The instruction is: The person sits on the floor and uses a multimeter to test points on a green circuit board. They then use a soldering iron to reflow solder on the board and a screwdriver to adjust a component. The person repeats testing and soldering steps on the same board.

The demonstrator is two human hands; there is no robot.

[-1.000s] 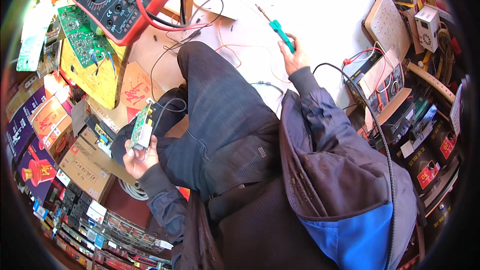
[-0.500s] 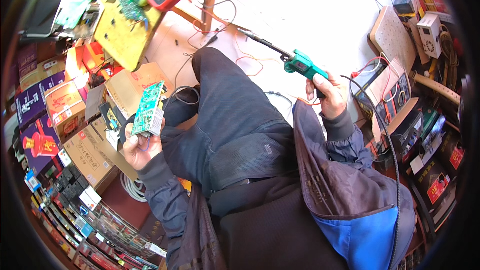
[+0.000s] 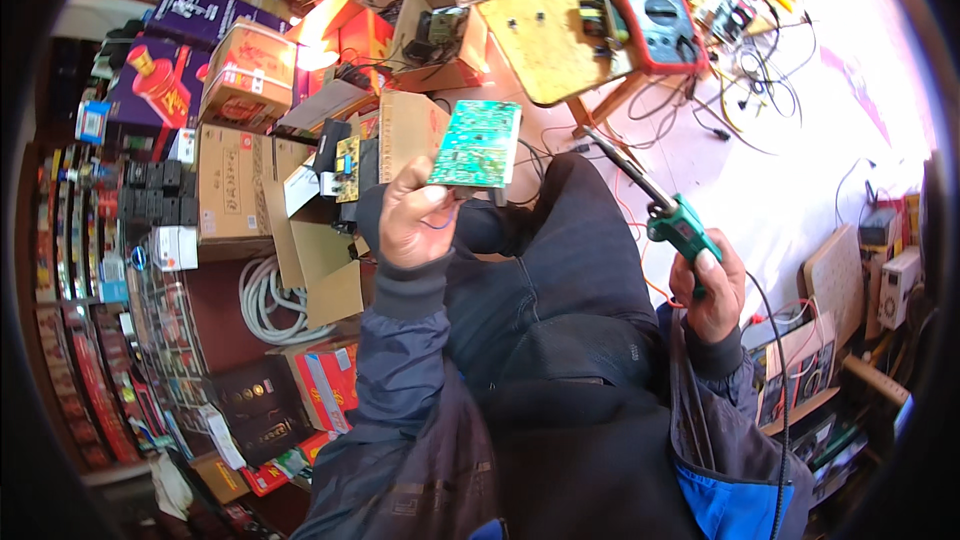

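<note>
Closest to me are my dark trousers (image 3: 550, 325), with both hands out in front of them. My right hand (image 3: 716, 290), at about two o'clock of my lap, is closed round the green handle of the iron (image 3: 683, 228), and a black cord (image 3: 781, 380) runs down past that sleeve toward six. My left hand (image 3: 412, 215), toward ten o'clock, pinches the board (image 3: 475, 143) by its near corner, thumb on top.

The board lies at one o'clock from my left hand, touching it, green face up, its slightly longer axis tilted toward one. From my right hand it is at ten o'clock and well apart, so my left is the nearer. The iron's long axis points between ten and eleven; its tip stands at three o'clock of the board, apart from it, though I can't tell which is higher.

Farther off, the coiled cable (image 3: 257, 302) sits at nine o'clock, and at twelve the yellow worktop (image 3: 530, 60) carries a red meter (image 3: 632, 15).
</note>
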